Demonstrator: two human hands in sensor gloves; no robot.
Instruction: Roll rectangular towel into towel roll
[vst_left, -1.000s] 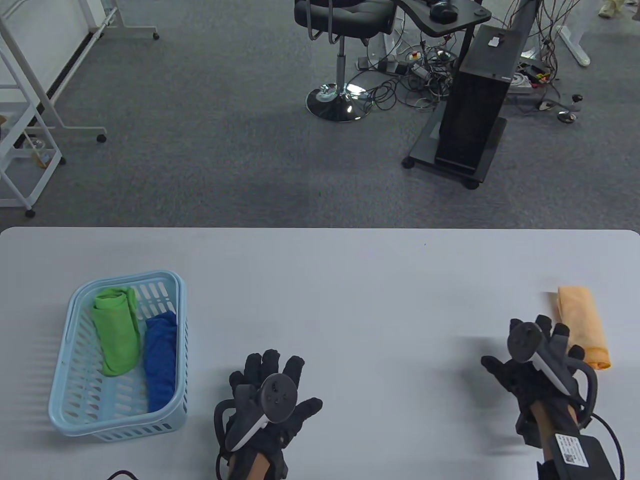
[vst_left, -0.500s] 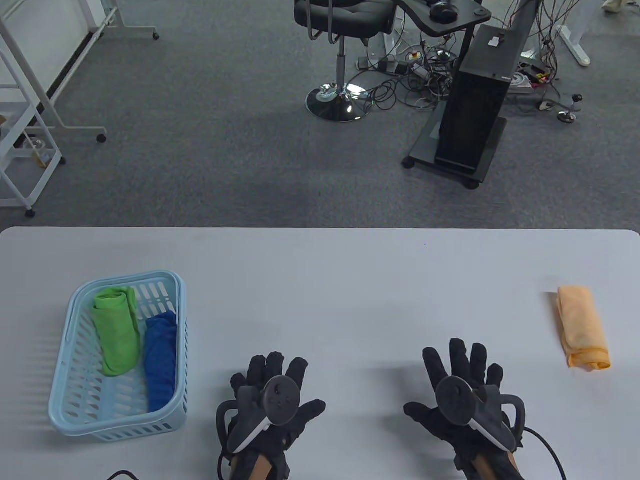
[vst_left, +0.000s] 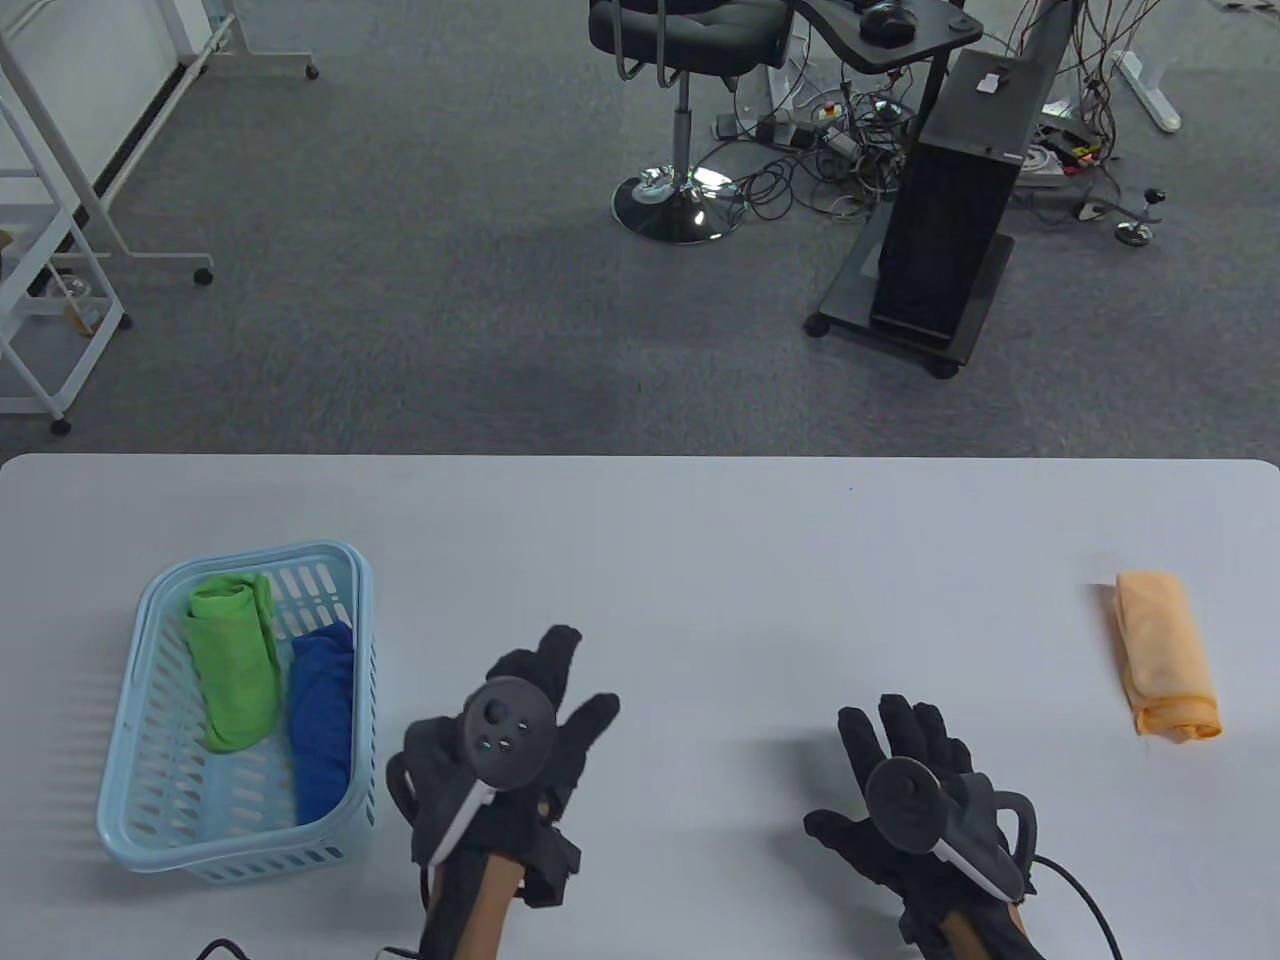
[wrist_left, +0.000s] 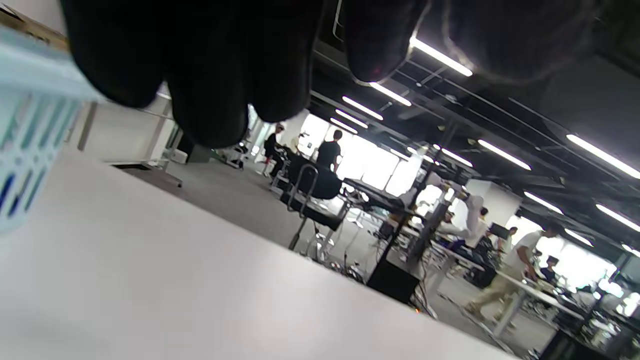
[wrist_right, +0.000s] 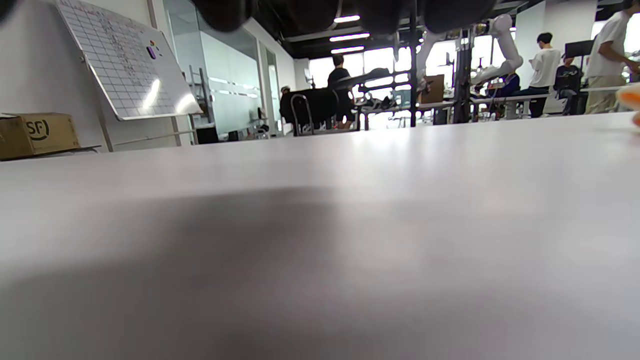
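An orange towel roll (vst_left: 1166, 655) lies on the white table (vst_left: 700, 560) at the far right; a sliver of it shows in the right wrist view (wrist_right: 631, 99). A green towel roll (vst_left: 233, 660) and a blue towel roll (vst_left: 323, 718) lie in a light blue basket (vst_left: 160, 580) at the left. My left hand (vst_left: 545, 690) is raised over the table beside the basket, fingers spread, holding nothing. My right hand (vst_left: 900, 745) lies flat on the table near the front edge, fingers spread, well left of the orange roll.
The basket wall shows in the left wrist view (wrist_left: 30, 125), close to my left fingers (wrist_left: 210, 75). Beyond the table's far edge are an office chair (vst_left: 680, 110) and a black cabinet (vst_left: 945, 220) on the carpet.
My right hand drew back from the orange roll to the front middle, leaving the roll on the table. My left hand has just lifted and shifted left toward the basket.
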